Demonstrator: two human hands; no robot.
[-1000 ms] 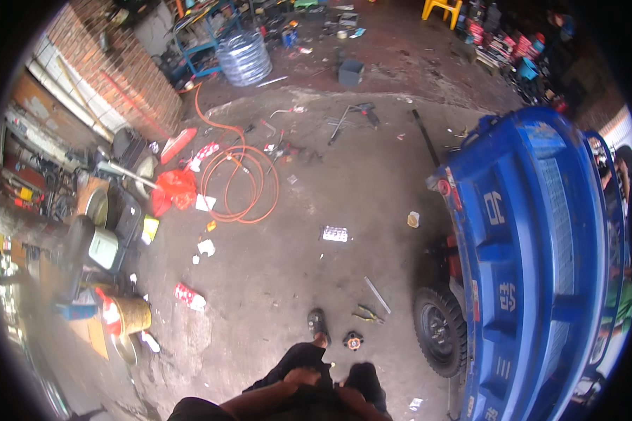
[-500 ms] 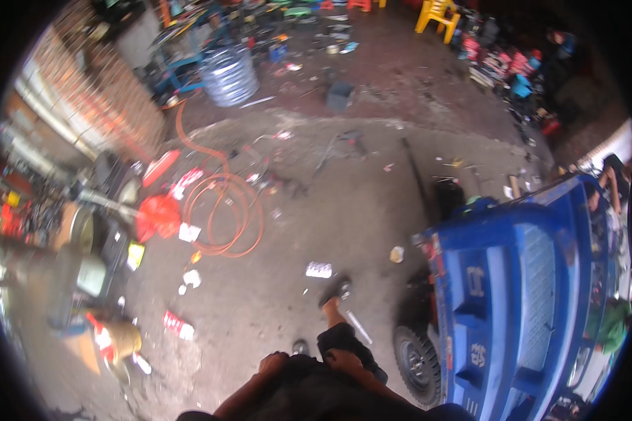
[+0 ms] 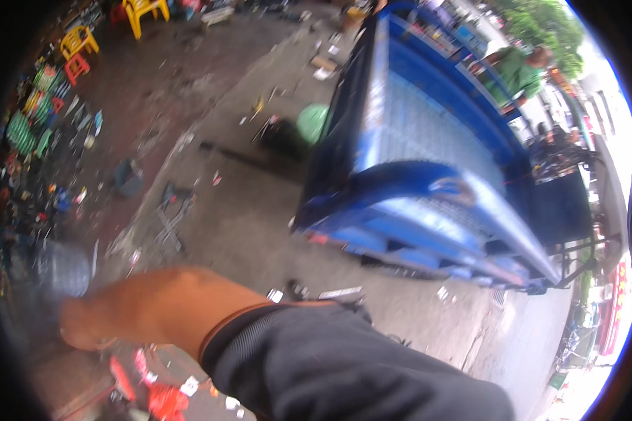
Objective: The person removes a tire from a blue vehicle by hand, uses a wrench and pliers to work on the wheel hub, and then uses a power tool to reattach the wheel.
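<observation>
My right arm stretches across the lower part of the picture toward the left, bare below a dark short sleeve [image 3: 295, 365]. At its end, my right hand [image 3: 88, 324] is smeared by motion, so its fingers cannot be made out. No held thing can be told there. Beyond the hand in the picture, a blurred clear plastic bundle [image 3: 62, 268] stands on the floor. Below the forearm lie a red plastic bag [image 3: 167, 401] and a long red piece [image 3: 122, 379]. My left hand does not show.
A blue truck bed [image 3: 428, 210] fills the middle right. Behind it, a person in green [image 3: 516, 77] stands near the street. Yellow chairs [image 3: 145, 12] and piled goods [image 3: 31, 130] line the far left. A dark bucket [image 3: 127, 177] and metal tools [image 3: 172, 217] lie on the concrete.
The view has swung right, bringing the truck bed toward the middle. Both hands were low near my lap; now the right arm is raised across the view and the left hand is out of it.
</observation>
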